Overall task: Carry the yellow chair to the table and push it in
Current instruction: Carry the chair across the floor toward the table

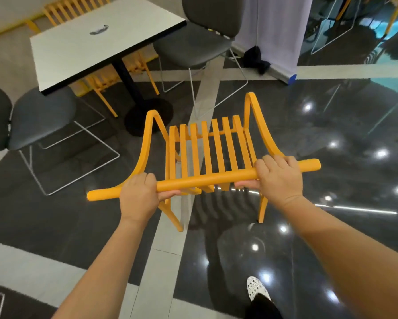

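I hold the yellow chair [207, 146] by its round top rail, seen from above and behind, its slatted back and seat facing away from me. My left hand [139, 194] grips the rail left of the middle. My right hand [279, 177] grips it toward the right end. The chair's legs hang over the dark glossy floor; whether they touch it I cannot tell. The white table [96, 44] with a black edge and black pedestal base stands ahead and to the left, a short way beyond the chair.
A grey chair [39, 120] stands at the table's near left corner, another grey chair [198, 47] at its right side. A second yellow chair [105, 81] is tucked under the table; a third yellow chair [73, 8] stands behind it. A white partition [281, 31] stands at right. My shoe [256, 287] is below.
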{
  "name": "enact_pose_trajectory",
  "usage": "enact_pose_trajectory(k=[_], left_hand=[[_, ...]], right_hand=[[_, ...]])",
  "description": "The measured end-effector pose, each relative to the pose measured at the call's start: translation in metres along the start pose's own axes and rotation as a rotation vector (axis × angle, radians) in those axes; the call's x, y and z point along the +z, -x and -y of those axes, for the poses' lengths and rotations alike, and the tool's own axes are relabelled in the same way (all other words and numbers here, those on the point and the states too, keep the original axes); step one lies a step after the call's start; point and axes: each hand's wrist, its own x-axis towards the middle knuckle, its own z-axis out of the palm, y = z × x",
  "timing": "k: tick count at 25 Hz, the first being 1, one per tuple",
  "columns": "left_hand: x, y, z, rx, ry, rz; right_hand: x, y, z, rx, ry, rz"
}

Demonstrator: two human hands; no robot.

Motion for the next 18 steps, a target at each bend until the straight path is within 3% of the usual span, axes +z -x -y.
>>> enact_pose_trajectory(k=[18], left_hand=[[0.054, -0.129, -0.022, -0.240, -0.152, -0.001]], right_hand=[[0.158, -0.133, -0.090, -0.183, -0.245, 0.027]])
